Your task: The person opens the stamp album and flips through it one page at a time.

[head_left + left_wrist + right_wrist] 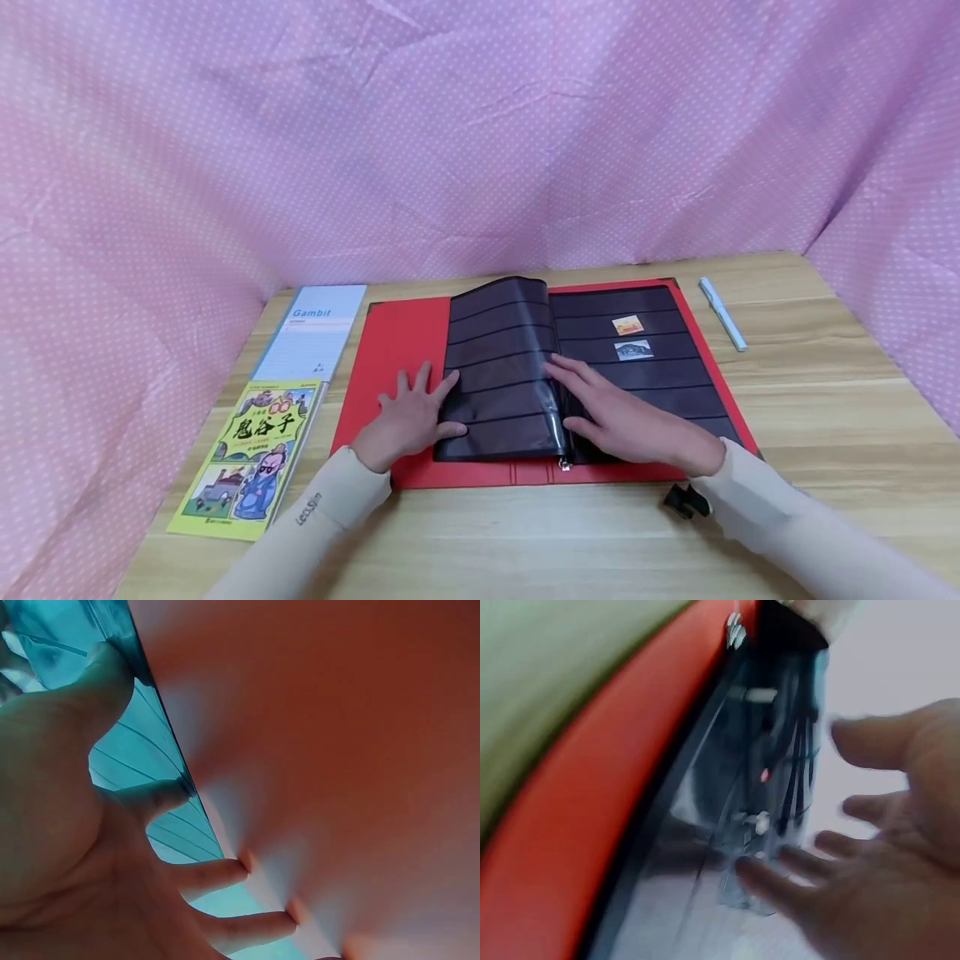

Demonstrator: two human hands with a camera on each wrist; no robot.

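A stock album with a red cover [405, 350] lies spread on the table. Its left black strip page [498, 387] arches up near the spine. Two small stamps, an orange one [627, 324] and a grey one [633, 350], sit in the right page [682, 377]. My left hand [397, 425] is spread over the red cover, thumb and index fingertips at the left page's outer edge. In the left wrist view, its fingers [214, 877] reach across that edge. My right hand [630, 421] extends straight fingers to the bulging page beside the spine; its fingers [772, 889] are apart in the right wrist view.
A yellow comic-style book [243, 458] lies at the left, close to a pale blue notebook [311, 333] marked Gambit. A light blue pen [722, 314] is right of the album. Near my right sleeve is a small black object [686, 501]. Pink dotted cloth [480, 167] hangs behind.
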